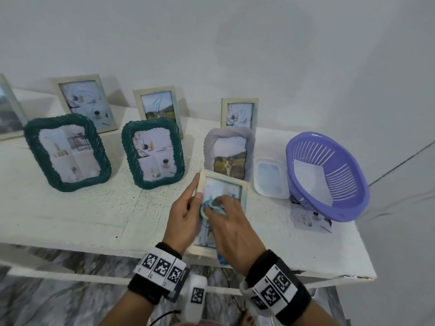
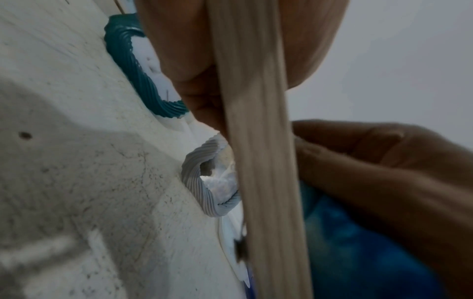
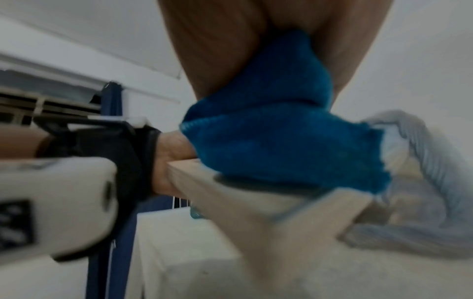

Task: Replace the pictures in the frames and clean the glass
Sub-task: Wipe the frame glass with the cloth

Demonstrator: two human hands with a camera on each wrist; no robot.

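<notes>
- Your left hand (image 1: 182,217) grips the left edge of the pale wooden frame (image 1: 243,194), lower centre of the picture.
- Your right hand (image 1: 231,228) clutches the blue cloth (image 3: 281,129), pressing it on the frame's glass.

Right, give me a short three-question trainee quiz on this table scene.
1. True or false: the left hand grips the wooden frame by its edge.
2. What does the right hand press on the glass? A) blue cloth B) sponge C) paper
3. Fill in: the purple basket stands tilted on a loose ____.

Key: 1 true; 2 A; 3 picture.
</notes>
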